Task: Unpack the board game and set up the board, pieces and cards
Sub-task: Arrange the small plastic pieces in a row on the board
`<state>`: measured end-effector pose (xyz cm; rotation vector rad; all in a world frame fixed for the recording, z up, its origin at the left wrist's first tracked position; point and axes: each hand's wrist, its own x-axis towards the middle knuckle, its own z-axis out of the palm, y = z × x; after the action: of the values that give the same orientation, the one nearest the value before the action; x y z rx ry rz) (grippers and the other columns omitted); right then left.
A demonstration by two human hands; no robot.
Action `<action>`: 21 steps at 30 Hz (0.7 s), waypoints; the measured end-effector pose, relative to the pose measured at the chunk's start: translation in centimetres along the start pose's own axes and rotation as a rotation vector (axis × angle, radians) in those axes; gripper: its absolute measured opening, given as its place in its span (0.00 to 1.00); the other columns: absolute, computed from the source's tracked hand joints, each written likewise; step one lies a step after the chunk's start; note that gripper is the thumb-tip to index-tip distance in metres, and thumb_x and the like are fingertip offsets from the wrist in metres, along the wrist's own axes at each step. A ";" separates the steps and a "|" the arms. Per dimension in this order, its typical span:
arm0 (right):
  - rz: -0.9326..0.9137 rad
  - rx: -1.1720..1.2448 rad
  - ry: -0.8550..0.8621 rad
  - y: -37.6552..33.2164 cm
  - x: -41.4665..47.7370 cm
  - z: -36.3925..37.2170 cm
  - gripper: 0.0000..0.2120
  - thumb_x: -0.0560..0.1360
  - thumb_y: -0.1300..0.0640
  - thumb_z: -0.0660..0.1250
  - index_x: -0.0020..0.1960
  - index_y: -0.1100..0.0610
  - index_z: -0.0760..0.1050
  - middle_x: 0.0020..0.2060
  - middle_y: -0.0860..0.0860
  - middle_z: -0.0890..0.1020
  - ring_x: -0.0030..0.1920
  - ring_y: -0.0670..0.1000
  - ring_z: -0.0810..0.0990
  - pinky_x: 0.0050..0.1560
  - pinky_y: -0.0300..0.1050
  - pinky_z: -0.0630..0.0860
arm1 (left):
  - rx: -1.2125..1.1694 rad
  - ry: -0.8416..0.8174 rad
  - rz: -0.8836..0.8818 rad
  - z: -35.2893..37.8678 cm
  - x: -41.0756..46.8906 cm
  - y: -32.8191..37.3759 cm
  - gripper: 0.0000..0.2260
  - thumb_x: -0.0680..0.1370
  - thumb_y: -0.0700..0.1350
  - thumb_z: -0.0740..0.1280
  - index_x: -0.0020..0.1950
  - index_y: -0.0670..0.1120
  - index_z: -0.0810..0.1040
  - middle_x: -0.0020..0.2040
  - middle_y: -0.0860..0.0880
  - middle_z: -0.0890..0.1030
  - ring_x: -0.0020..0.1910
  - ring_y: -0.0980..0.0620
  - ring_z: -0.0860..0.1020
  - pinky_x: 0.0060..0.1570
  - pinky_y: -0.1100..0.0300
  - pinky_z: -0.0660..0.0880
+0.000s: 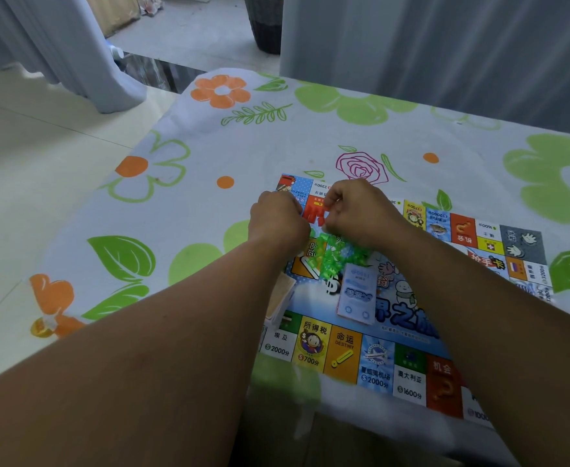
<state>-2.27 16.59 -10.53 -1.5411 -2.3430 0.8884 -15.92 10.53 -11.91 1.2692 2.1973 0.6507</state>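
Observation:
The colourful game board (408, 362) lies flat on the flowered tablecloth. Over its far left corner, my left hand (278, 222) and my right hand (361, 214) are close together, fingers curled, both pinching a red plastic frame of pieces (314, 214) between them. A green plastic frame of pieces (334, 256) hangs or lies just below the hands. A pale blue stack of cards (357, 293) sits on the board's middle. A tan stack of cards (281, 298) lies at the board's left edge, partly hidden by my left forearm.
The table's cloth (209, 156) has orange and green flowers. The table's left edge drops to a tiled floor (40, 136). Grey curtains (445, 45) hang behind the table, and a dark basket (265, 25) stands on the floor beyond.

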 end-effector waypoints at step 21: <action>0.008 -0.089 0.024 -0.5 0.4 0.9 0.11 0.68 0.53 0.79 0.44 0.56 0.79 0.39 0.54 0.83 0.42 0.56 0.82 0.46 0.52 0.81 | 0.011 0.007 0.013 0.0 0.1 -0.1 0.11 0.74 0.39 0.72 0.56 0.46 0.83 0.61 0.42 0.78 0.59 0.42 0.77 0.58 0.48 0.78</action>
<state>-3.23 16.50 -11.00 -1.5870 -2.3913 0.7732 -16.02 10.56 -12.02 1.2893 2.2026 0.6501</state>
